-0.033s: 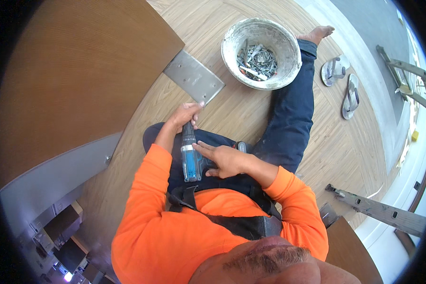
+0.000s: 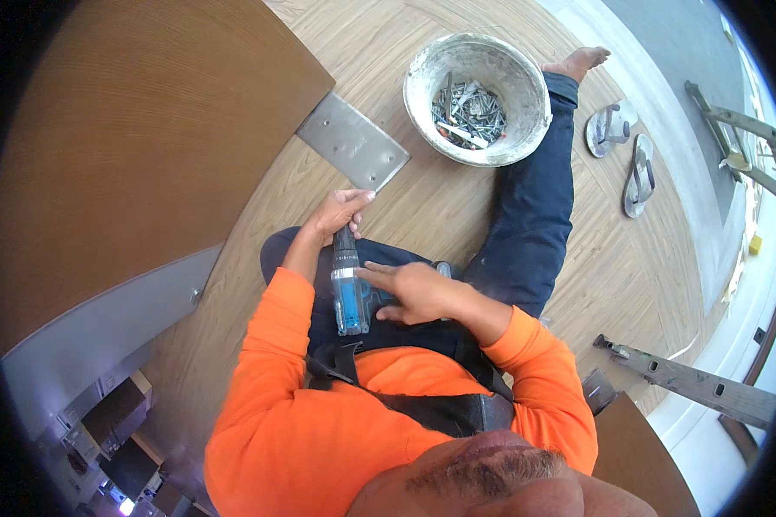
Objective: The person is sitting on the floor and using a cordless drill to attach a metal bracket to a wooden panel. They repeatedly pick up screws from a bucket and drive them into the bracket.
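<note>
A blue and black cordless drill lies over my lap, its chuck pointing away from me. My right hand is around its handle, fingers reaching along the side of the body. My left hand is closed just beyond the chuck, thumb and fingertips pinched at the near corner of a metal plate. Whatever lies in that pinch is too small or hidden to name. The plate has several screw holes and sticks out from under the edge of a large brown wooden panel.
A dirty white bucket with loose screws stands beyond my legs. Two sandals lie at the right on the wood-look floor. Ladder parts reach in from the right. A grey metal strip edges the panel.
</note>
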Tool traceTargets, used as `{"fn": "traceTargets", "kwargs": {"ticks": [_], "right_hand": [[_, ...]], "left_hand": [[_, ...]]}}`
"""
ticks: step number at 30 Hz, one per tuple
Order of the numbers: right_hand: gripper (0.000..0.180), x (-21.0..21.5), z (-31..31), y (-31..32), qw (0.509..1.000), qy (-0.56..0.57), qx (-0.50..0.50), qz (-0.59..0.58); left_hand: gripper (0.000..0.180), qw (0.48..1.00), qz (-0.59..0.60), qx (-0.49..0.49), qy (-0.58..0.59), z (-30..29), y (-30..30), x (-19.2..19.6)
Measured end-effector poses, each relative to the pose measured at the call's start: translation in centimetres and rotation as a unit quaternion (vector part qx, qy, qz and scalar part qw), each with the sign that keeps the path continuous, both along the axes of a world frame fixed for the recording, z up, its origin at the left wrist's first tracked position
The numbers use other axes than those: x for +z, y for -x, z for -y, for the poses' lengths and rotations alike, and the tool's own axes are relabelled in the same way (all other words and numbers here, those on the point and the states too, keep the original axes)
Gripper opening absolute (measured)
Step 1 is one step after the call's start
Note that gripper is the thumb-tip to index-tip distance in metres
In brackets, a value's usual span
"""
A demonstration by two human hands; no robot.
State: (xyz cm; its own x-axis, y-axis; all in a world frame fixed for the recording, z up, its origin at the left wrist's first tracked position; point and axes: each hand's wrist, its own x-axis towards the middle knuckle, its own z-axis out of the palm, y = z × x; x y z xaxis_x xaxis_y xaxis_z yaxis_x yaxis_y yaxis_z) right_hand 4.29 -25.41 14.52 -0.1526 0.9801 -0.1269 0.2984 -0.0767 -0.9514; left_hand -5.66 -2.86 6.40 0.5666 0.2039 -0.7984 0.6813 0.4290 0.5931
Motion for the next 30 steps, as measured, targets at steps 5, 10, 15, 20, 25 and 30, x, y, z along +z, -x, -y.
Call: {"fn": "traceTargets", "kwargs": {"ticks": [5,10,15,20,25,30], "right_hand": [[0.055,-0.4,-0.7,-5.4,0.881,-0.159,-0.377,0.239],[0.058,0.3,-0.7,-11.5,0.804,-0.005,-0.323,0.499],[0.037,-4.0,-0.8,-14.1,0.809,0.018,-0.295,0.508],[0.026,-3.7,-1.2,-13.6,0.813,-0.077,-0.308,0.489],[0.034,-3.5,-1.0,-11.2,0.842,-0.093,-0.272,0.457],[0.034,-2.2,-2.0,-10.4,0.879,-0.063,-0.23,0.412]], "left_hand": [[0.059,1.0,0.011,-0.003,0.017,-0.5,-0.6,-0.3],[0.06,1.0,0.003,-0.007,0.023,-0.8,-0.7,-1.5],[0.063,1.0,0.002,-0.016,0.021,-1.0,-1.1,-1.7],[0.065,1.0,-0.01,0.004,0.023,-1.0,-1.2,-1.4],[0.066,1.0,-0.012,0.003,0.028,-1.1,-1.4,-1.6],[0.067,1.0,-0.02,0.001,0.014,-0.9,-1.6,-1.3]]}}
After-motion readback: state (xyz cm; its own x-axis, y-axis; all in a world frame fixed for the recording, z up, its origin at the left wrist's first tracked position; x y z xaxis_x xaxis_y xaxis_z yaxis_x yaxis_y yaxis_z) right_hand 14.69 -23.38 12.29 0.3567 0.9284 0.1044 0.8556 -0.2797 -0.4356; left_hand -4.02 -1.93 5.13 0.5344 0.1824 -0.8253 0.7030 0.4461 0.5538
